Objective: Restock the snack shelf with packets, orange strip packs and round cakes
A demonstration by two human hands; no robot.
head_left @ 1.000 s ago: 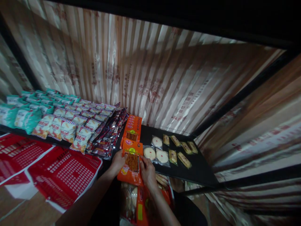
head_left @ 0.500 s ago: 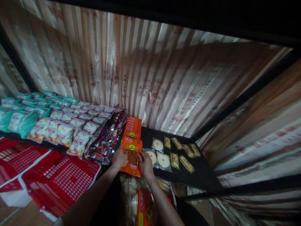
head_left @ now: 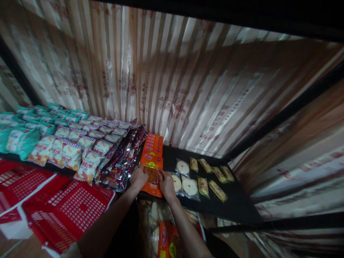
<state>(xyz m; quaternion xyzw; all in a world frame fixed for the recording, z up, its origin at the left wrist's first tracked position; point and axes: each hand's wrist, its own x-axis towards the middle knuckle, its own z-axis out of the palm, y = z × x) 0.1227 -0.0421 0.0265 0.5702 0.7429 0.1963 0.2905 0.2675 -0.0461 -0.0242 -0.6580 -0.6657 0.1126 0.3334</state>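
An orange snack packet (head_left: 151, 175) with a clear window showing brown sticks lies on the black shelf (head_left: 225, 211). My left hand (head_left: 139, 177) grips its left edge with curled fingers, and my right hand (head_left: 167, 184) holds its right edge. Behind it, overlapping, is another orange packet (head_left: 154, 142). Close to my right hand lie several round white crackers (head_left: 190, 186) in clear wrappers. On the left, dark shiny packets (head_left: 119, 165) stand in a row beside my left hand.
White snack bags (head_left: 71, 154) and teal bags (head_left: 23, 140) fill the left of the shelf. Yellow wrapped bars (head_left: 218, 190) lie to the right. Red baskets (head_left: 72, 211) stand below at left. Under my arms are more packets, including an orange one (head_left: 167, 238). A dark post (head_left: 285, 111) slants at right.
The held orange packet has moved slightly back along the shelf, covering more of the one behind it. Both hands have gone with it, and the view has shifted slightly.
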